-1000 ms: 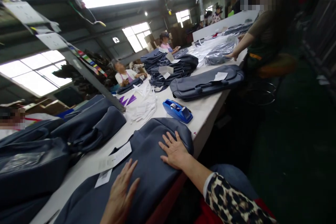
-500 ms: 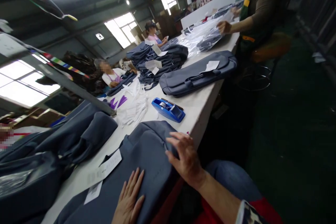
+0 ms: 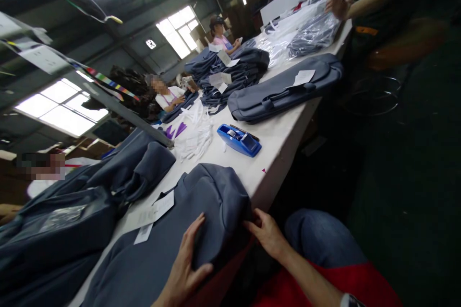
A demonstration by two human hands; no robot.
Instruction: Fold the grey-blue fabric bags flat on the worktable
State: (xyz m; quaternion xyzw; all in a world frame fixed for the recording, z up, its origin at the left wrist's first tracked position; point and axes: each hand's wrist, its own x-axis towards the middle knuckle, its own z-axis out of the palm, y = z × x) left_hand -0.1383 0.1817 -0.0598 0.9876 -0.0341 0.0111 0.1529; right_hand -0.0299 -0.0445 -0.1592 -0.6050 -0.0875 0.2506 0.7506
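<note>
On a white worktable [image 3: 275, 136], a slate-blue bag [image 3: 158, 249] is laid, partly cut off. Its side is now met by the right hand [image 3: 271, 236], shifted from above; whether the half-hidden fingers grip cannot be told. The left hand [image 3: 184, 266] is rested, fingers outstretched, on top.

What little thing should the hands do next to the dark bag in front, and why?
Maybe the right hand could gently smooth the bag's edge: it's already there, and the cloth nearby looks creased. The left hand lies on top, so it could probably steady the bag.
</note>
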